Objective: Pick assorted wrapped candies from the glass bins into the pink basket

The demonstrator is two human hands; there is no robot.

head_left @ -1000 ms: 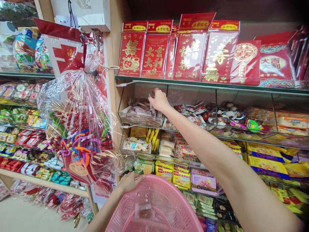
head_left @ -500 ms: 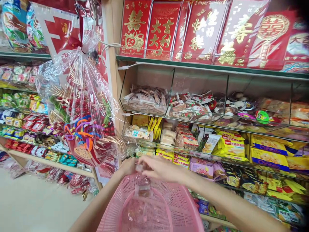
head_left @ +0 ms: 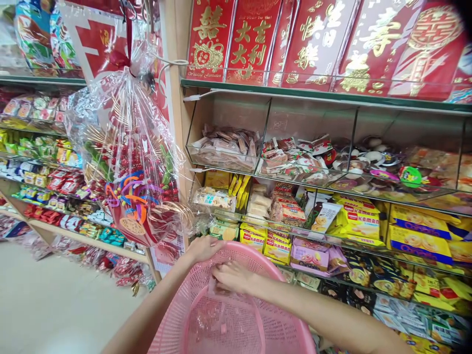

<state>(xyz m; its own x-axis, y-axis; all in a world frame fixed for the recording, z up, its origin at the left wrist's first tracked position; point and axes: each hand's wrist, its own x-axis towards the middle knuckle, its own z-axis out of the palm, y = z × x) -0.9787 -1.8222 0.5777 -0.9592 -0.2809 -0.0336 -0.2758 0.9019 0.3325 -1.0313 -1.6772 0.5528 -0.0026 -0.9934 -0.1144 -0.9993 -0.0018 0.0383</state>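
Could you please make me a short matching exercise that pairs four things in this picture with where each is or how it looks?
Column one:
1. Left hand
2. Right hand
3. Red envelopes
4. Ornamental bouquet

Column two:
A. Printed in gold
B. Inside the pink basket
C. Hanging up, transparently wrapped
D. On the basket's rim

Right pairs: 1-D, 2-B, 3-A, 4-C

The basket is pink, patterned all over with small holes — while the envelopes are red with gold characters, the shelf edge dark green, the wrapped packet lilac, and the floor pale cream.
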